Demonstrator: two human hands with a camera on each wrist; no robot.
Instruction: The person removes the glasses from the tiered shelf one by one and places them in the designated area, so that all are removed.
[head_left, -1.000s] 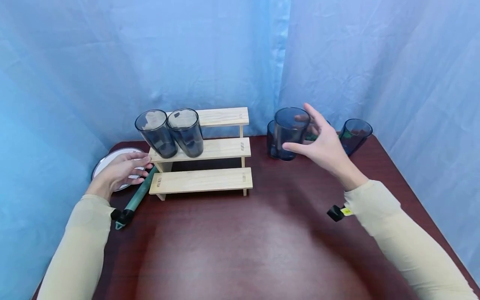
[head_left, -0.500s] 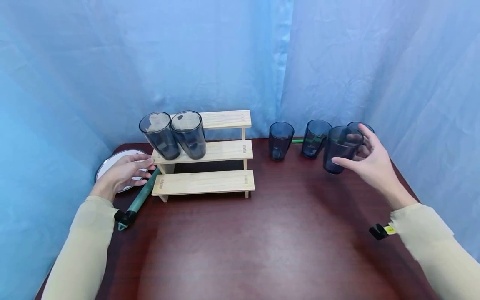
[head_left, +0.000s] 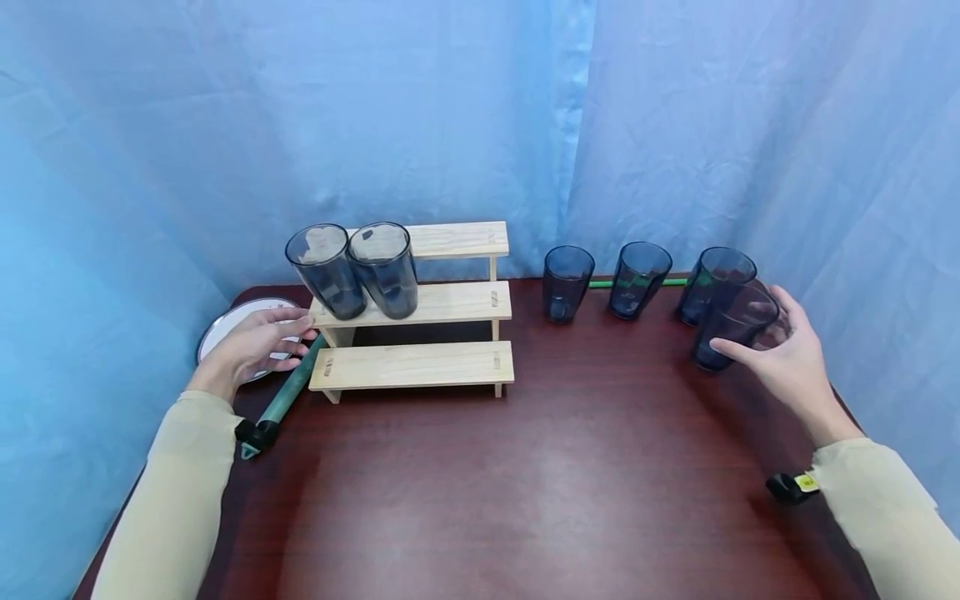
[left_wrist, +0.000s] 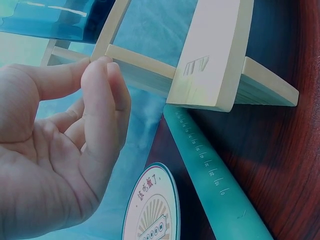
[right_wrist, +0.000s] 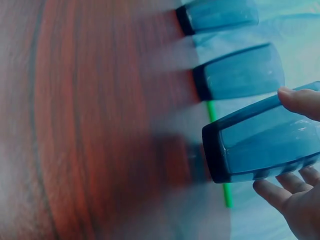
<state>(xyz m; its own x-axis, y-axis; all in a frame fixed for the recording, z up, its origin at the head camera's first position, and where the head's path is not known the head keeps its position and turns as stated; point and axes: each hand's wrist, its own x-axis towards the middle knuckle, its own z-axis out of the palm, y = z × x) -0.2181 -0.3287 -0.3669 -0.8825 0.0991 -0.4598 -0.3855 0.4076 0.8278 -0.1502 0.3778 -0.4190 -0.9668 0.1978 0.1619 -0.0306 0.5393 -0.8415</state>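
My right hand (head_left: 798, 375) grips a dark blue-grey glass tumbler (head_left: 731, 329), thumb on one side and fingers on the other. In the head view this tumbler overlaps the rightmost of three similar tumblers at the back right; in the right wrist view its base (right_wrist: 215, 155) hangs over the table, with a shadow below. My left hand (head_left: 258, 343) pinches the left end of a three-tier wooden stand (head_left: 412, 367) at its middle tier, thumb and fingertips meeting at the edge (left_wrist: 102, 57). Two tumblers (head_left: 393, 283) stand side by side on that tier.
The other tumblers (head_left: 566, 287) stand in a row before the blue curtain (head_left: 450, 108), a thin green strip (head_left: 675, 282) behind them. Left of the stand lie a green tube (head_left: 288, 387) marked with a scale and a round white plate (head_left: 225, 329).
My right hand has carried the tumbler rightward and lower, from in front of the leftmost back tumbler to in front of the rightmost. The left hand keeps its place at the stand.
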